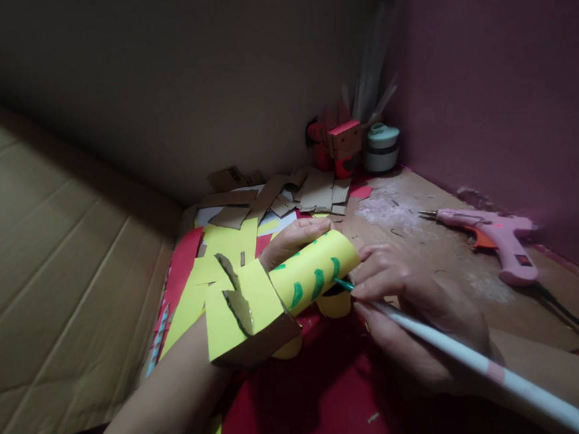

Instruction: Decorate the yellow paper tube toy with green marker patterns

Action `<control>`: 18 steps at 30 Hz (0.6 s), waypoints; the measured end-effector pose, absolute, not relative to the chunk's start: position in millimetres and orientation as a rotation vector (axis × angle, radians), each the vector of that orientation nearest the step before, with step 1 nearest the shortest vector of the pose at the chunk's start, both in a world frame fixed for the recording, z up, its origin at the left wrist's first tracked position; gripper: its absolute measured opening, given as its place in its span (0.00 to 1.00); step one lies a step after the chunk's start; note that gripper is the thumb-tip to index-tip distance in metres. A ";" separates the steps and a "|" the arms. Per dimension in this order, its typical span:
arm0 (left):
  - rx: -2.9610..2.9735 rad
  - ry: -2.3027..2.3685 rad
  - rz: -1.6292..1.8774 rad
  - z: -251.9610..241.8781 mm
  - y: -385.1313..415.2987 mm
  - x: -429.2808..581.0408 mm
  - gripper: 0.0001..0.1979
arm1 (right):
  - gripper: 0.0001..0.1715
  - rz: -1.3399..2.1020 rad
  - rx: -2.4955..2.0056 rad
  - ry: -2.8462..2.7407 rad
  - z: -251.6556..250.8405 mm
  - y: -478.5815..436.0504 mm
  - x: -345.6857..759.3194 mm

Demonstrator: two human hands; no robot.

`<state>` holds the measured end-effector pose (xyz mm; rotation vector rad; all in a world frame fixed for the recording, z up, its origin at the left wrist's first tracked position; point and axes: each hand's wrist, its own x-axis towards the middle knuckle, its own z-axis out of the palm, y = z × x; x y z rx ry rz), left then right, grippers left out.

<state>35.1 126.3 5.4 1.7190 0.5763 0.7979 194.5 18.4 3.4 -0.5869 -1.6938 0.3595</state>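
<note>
My left hand [294, 238] is wrapped round a yellow paper-covered cardboard model [270, 295], its fingers over the far side of the yellow tube part. Green curved marks run along the tube. A yellow box-shaped part with bare cardboard edges sits over my left wrist. My right hand [417, 307] pinches a long white marker [460, 350] with a green tip. The tip touches the tube's near end at about the middle of the view.
A pink glue gun [496, 237] lies on the brown board at right, its cord trailing toward me. Cardboard scraps [278, 198], yellow paper [222, 249] and red paper [304, 403] cover the floor. A small white-green jar [382, 147] and a red box stand in the corner. A flat cardboard sheet [48, 276] lies left.
</note>
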 end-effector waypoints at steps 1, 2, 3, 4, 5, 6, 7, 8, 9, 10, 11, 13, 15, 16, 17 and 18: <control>1.693 0.569 0.781 9.6 121.0 36.3 0.20 | 0.14 0.350 -0.592 -1.699 3.7 18.4 194.3; 1.670 0.565 0.771 13.2 116.9 37.4 0.20 | 0.14 0.342 -0.594 -1.709 3.6 18.3 194.2; 1.649 0.562 0.762 15.9 113.8 38.4 0.19 | 0.13 0.339 -0.596 -1.714 3.0 18.2 194.1; 1.632 0.560 0.761 17.7 111.7 39.3 0.18 | 0.13 0.343 -0.598 -1.710 2.0 18.1 194.0; 1.618 0.558 0.767 18.8 110.3 40.2 0.18 | 0.14 0.352 -0.596 -1.697 0.4 17.9 194.0; 1.604 0.556 0.776 19.2 109.4 40.9 0.19 | 0.14 0.369 -0.591 -1.682 -1.5 17.8 194.0; 1.592 0.555 0.783 19.2 108.9 41.6 0.19 | 0.16 0.397 -0.590 -1.660 -3.7 17.6 194.2; 1.579 0.554 0.793 19.0 108.7 42.2 0.19 | 0.17 0.428 -0.589 -1.637 -5.9 17.4 194.4; 1.569 0.553 0.802 18.7 108.6 42.7 0.19 | 0.19 0.458 -0.590 -1.614 -7.9 17.1 194.7; 1.562 0.553 0.802 18.4 108.6 43.1 0.19 | 0.20 0.479 -0.589 -1.600 -9.3 16.8 195.0; 1.559 0.554 0.791 18.3 108.8 43.2 0.19 | 0.20 0.487 -0.590 -1.594 -10.0 16.6 195.3; 1.559 0.556 0.769 18.4 109.3 43.2 0.18 | 0.19 0.462 -0.594 -1.608 -8.7 16.4 195.5; 1.562 0.558 0.770 18.5 109.9 42.7 0.18 | 0.18 0.403 -0.601 -1.653 -4.9 16.7 195.2; 1.563 0.560 0.783 18.3 110.2 42.4 0.18 | 0.17 0.372 -0.606 -1.676 -2.6 17.0 194.9; 1.564 0.561 0.796 18.0 110.5 42.1 0.18 | 0.16 0.346 -0.611 -1.696 -0.5 17.3 194.6; 1.567 0.559 0.803 17.6 111.1 41.8 0.19 | 0.15 0.325 -0.617 -1.711 1.4 17.6 194.4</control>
